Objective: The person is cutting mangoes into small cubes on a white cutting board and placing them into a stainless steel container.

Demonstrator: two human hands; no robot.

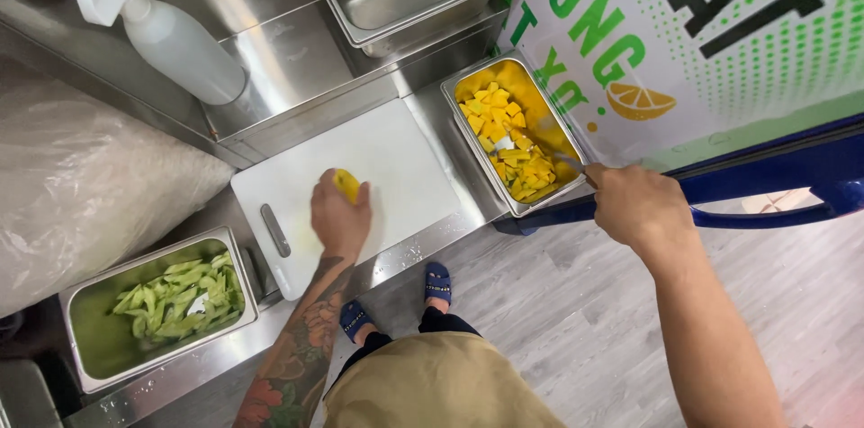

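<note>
My left hand [339, 216] grips the mango piece [346, 183], upright on the cutting board [396, 167]; my right hand [637, 205] holds a knife [562, 158] pointing into the tray [477, 77].

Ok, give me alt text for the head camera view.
Left hand holds a yellow fruit piece on a white cutting board; right hand reaches a knife into a steel pan of yellow chunks.

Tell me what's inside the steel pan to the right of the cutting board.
The steel pan holds yellow mango chunks, piled along its middle and near end. The right hand reaches a knife in among them. Whatever lies under the pile is covered.
</note>
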